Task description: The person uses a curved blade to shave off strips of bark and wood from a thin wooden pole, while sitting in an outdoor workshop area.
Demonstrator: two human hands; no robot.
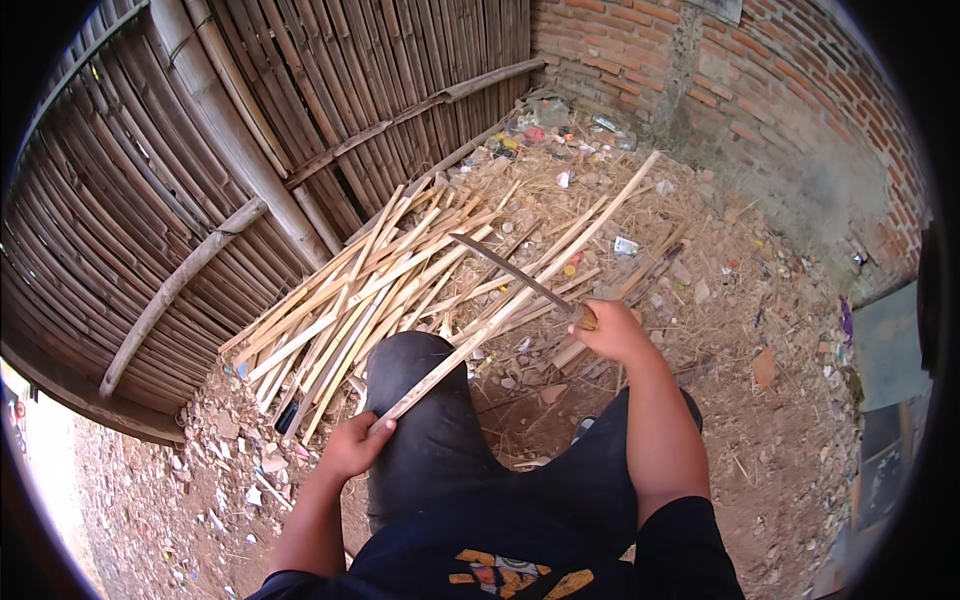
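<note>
I sit with a long pale bamboo strip (pixel 550 270) lying diagonally over my left thigh. My left hand (pixel 355 440) grips its near end beside the thigh, and its far end reaches up toward the brick wall. My right hand (pixel 610 330) holds the wooden handle of a long machete (pixel 510 270), its blade angled up and left across the strip; whether they touch I cannot tell. Beyond my knees a loose pile of split pale bamboo strips (pixel 340 310) lies on the littered ground.
A slatted bamboo wall (pixel 110 210) with pole braces stands at left, meeting a brick wall (pixel 780 120) at the back. Grey panels (pixel 890 340) stand at right. The dirt ground (pixel 760 470) is strewn with straw, stones and scraps of rubbish. Darker sticks (pixel 640 290) lie right of the pile.
</note>
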